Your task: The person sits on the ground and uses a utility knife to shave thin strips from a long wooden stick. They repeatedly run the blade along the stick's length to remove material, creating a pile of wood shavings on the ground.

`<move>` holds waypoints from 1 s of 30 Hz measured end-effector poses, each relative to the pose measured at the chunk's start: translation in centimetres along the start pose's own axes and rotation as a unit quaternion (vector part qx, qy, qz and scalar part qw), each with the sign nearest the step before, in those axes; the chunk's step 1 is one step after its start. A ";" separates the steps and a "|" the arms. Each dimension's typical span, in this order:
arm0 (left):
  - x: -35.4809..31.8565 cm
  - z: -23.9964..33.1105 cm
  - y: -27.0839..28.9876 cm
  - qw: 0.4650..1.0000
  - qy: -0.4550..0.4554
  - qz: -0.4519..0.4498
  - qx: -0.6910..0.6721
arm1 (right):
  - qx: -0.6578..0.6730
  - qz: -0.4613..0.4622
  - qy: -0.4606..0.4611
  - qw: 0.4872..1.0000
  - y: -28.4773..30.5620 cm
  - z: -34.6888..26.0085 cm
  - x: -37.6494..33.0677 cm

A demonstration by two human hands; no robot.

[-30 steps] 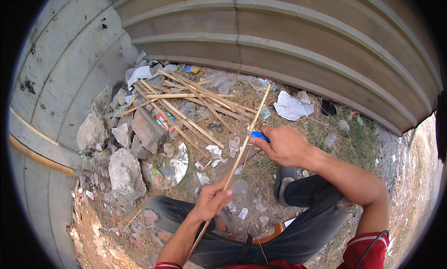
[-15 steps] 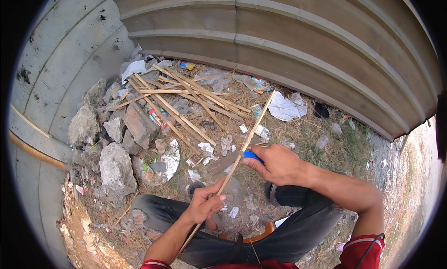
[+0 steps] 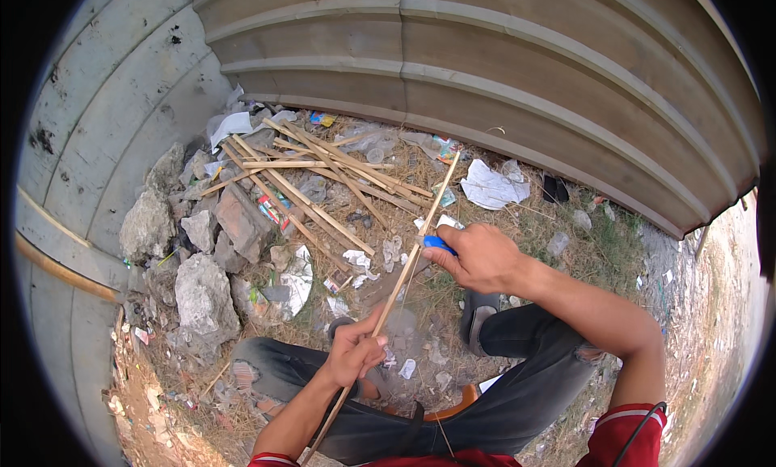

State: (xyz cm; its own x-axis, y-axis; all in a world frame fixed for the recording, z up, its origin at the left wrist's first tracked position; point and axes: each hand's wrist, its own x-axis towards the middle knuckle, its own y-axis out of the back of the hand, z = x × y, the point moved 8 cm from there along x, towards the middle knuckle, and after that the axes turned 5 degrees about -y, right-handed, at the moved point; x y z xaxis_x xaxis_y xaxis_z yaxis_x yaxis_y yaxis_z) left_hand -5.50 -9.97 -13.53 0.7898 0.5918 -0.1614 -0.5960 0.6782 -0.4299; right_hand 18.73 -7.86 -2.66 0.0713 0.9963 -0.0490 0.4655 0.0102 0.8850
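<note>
A long, thin wooden strip slants from my lap up and away over the ground. My left hand is closed around its lower part. In my right hand is a blue-handled knife, gripped with the thumb along it; its front end meets the strip's upper half, and the blade itself is hardly visible. A thin curled shaving shows against the metal wall, apart from the strip. Beyond my hands lies a loose pile of similar wooden strips.
Broken rocks and a brick chunk are heaped at left. Corrugated metal sheeting closes off the far side, and a grey panel wall the left. Paper scraps and wrappers litter the dry grass. My bent legs flank the strip.
My right hand and the knife have slid up along the strip, away from me. The strip's far tip has shifted left. A shaving now appears near the metal wall.
</note>
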 end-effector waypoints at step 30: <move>0.9 1.1 -0.4 0.983 -0.094 -0.006 0.158 | 0.128 0.166 0.099 0.973 4.4 3.0 1.0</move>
State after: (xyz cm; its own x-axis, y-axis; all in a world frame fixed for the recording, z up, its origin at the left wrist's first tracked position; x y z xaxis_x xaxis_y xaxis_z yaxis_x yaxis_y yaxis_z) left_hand -4.68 -9.25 -12.56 0.7738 0.6331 0.0219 -0.6259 0.7694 -0.1281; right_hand 23.47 -7.09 -0.19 0.0948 0.9382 0.3328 0.6518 -0.3112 0.6916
